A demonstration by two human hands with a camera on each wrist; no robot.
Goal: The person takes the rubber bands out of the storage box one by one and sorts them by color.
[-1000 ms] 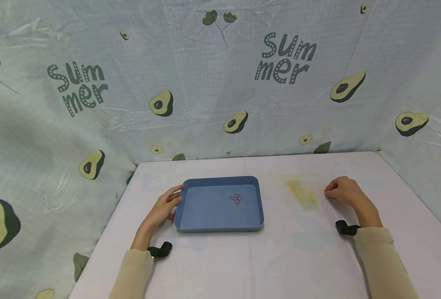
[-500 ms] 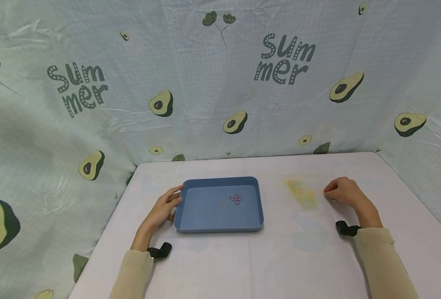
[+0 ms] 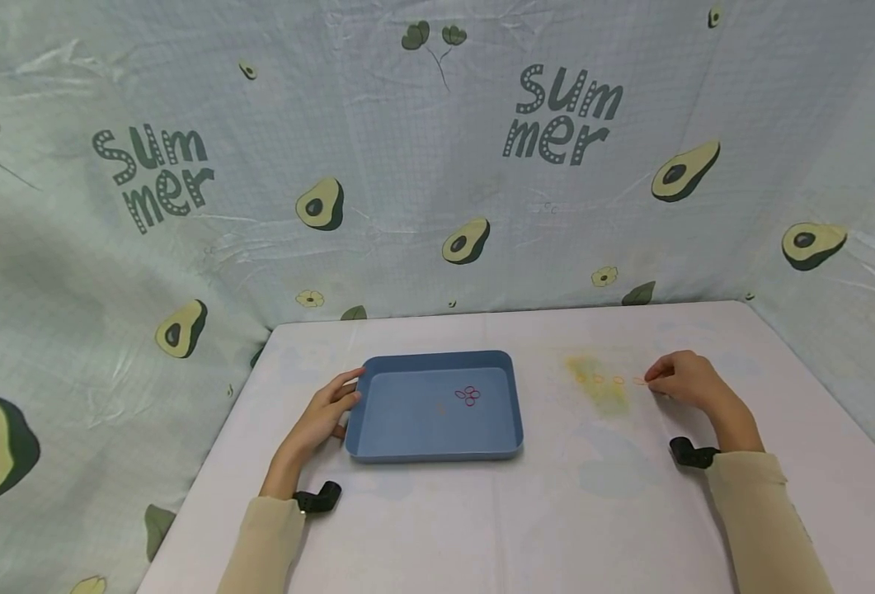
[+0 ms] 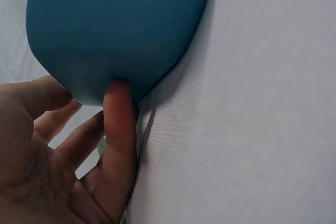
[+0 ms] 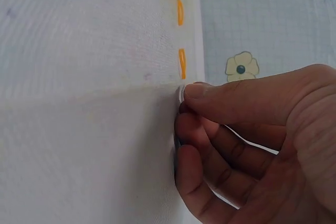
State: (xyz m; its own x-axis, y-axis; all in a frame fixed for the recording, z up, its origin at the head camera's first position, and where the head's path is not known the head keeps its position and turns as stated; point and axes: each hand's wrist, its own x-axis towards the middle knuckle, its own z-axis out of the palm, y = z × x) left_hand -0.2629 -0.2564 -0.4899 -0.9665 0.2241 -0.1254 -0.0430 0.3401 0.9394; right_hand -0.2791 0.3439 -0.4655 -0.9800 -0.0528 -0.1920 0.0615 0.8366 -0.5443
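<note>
A shallow blue tray (image 3: 406, 412) lies on the table left of middle. My left hand (image 3: 323, 418) holds its left side: fingertips are at the rim, and the thumb presses the outer wall in the left wrist view. Several small red rubber bands (image 3: 470, 402) sit clustered inside the tray, with a faint orange one left of them. To the right, small orange rubber bands (image 5: 182, 64) lie in a row on the table. My right hand (image 3: 684, 379) is just beyond the row's right end, fingers curled and thumb against them. Nothing shows between its fingertips.
A pale cloth (image 3: 437, 528) with a yellow patch (image 3: 600, 394) covers the table. A printed avocado curtain (image 3: 407, 165) hangs behind and along both sides. Black wrist cameras (image 3: 320, 497) sit on both wrists.
My right hand has drawn slightly to the right, and the last orange rubber band in the row now shows clear of the fingertips. The left hand and tray stay put.
</note>
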